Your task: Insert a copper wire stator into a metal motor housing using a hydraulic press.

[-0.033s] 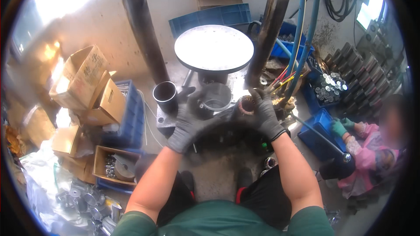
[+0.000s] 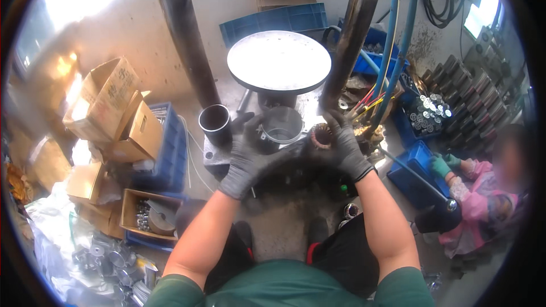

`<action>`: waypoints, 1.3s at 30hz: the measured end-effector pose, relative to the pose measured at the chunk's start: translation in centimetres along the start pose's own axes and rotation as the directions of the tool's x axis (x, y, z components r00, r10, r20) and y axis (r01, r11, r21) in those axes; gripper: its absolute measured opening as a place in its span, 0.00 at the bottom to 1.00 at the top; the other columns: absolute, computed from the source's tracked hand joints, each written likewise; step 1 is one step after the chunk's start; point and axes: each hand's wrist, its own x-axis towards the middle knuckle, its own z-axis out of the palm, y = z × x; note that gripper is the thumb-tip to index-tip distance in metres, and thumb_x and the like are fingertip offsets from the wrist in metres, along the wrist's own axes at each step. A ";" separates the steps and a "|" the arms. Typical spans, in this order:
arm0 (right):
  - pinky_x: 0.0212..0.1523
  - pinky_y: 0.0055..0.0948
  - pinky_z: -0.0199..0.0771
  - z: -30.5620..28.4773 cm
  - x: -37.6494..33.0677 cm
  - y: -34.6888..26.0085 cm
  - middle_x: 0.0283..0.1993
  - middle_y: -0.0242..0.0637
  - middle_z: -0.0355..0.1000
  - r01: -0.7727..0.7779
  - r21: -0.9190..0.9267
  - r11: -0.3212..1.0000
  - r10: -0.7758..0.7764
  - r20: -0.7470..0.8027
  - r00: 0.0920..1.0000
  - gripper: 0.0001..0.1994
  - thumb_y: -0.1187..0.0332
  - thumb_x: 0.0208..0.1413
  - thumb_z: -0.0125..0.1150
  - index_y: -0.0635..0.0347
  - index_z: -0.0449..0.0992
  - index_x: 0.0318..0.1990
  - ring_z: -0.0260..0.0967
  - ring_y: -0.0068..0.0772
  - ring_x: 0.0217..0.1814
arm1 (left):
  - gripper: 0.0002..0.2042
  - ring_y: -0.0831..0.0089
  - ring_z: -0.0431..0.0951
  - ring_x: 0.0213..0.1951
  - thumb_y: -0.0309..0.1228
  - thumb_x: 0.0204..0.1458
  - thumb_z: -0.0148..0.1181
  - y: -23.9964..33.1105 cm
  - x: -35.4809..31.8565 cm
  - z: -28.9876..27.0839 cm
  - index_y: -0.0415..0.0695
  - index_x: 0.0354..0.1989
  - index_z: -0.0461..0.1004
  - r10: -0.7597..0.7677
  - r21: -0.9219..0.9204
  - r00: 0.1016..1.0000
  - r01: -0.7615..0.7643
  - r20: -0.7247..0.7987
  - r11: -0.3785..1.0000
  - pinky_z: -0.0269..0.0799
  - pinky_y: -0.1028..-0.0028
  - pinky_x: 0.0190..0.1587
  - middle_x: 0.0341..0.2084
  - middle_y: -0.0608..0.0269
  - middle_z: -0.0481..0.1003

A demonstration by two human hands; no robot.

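- Head view, hands: left hand (image 2: pixel 245 162) in a dark glove, fingers curled loosely against the side of a metal cylinder housing (image 2: pixel 280 128); right hand (image 2: pixel 345 149), also gloved, closed around a wound stator core (image 2: pixel 322 136) with copper-coloured windings, pinched between thumb and fingers.
- Head view, step in hand: judged to be the fitting of the core to the housing. The next move appears to call for squaring the core with the open mouth of the housing, the left hand steadying the shell against tipping.
- Head view, position of parts: the core lies at the fingertips of the right hand, just beside the housing rim and touching or nearly touching it; contact cannot be told. The housing stands upright between the two hands, beyond the left fingertips.
- Head view, surroundings: a dark tube (image 2: pixel 215 122) stands left of the left hand; a round grey plate (image 2: pixel 278 59) sits beyond both hands; coloured wires (image 2: pixel 369 105) trail past the right hand; cardboard boxes (image 2: pixel 108 108) lie far left; a seated person in pink (image 2: pixel 483 193) works to the right.
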 end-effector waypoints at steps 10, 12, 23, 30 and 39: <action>0.49 0.35 0.80 0.6 1.3 -1.2 0.41 0.37 0.76 0.003 0.125 0.992 -0.004 0.009 1.000 0.22 0.71 0.46 0.80 0.59 0.79 0.50 0.77 0.36 0.45 | 0.59 0.57 0.72 0.60 0.41 0.33 0.90 -1.3 -0.4 1.0 0.45 0.72 0.52 -0.175 -0.100 0.981 0.166 -0.087 0.981 0.78 0.58 0.60 0.65 0.47 0.61; 0.48 0.31 0.79 0.9 -0.7 1.2 0.43 0.34 0.76 -0.215 0.420 0.882 0.231 0.012 0.973 0.19 0.71 0.51 0.77 0.60 0.79 0.50 0.76 0.31 0.45 | 0.62 0.57 0.70 0.64 0.38 0.32 0.90 -0.5 -0.3 2.2 0.45 0.75 0.48 -0.314 -0.364 0.945 0.262 -0.089 0.894 0.76 0.54 0.64 0.67 0.47 0.55; 0.53 0.27 0.75 -8.8 2.9 -8.3 0.46 0.33 0.77 -0.238 0.795 0.559 0.542 -0.133 0.830 0.19 0.69 0.57 0.71 0.64 0.79 0.55 0.74 0.23 0.48 | 0.50 0.61 0.67 0.69 0.45 0.51 0.78 2.0 3.2 3.8 0.49 0.75 0.49 -0.122 -0.541 0.732 0.369 0.670 -0.756 0.68 0.57 0.73 0.69 0.56 0.62; 0.59 0.32 0.75 -7.1 4.9 -8.4 0.55 0.37 0.75 -0.083 0.551 0.831 0.249 -0.235 0.939 0.20 0.71 0.56 0.71 0.64 0.78 0.56 0.73 0.29 0.55 | 0.36 0.63 0.68 0.66 0.47 0.62 0.66 1.1 2.4 6.2 0.45 0.71 0.57 -0.311 -0.801 0.764 0.598 0.564 0.017 0.68 0.55 0.73 0.62 0.57 0.67; 0.49 0.24 0.77 -5.5 6.8 -8.4 0.57 0.35 0.75 0.053 0.343 0.938 -0.013 -0.118 0.993 0.22 0.79 0.50 0.75 0.59 0.77 0.53 0.73 0.21 0.49 | 0.35 0.66 0.70 0.57 0.48 0.56 0.71 1.4 2.9 4.1 0.43 0.65 0.62 -0.208 -0.751 0.862 0.505 0.462 0.426 0.71 0.63 0.70 0.48 0.61 0.70</action>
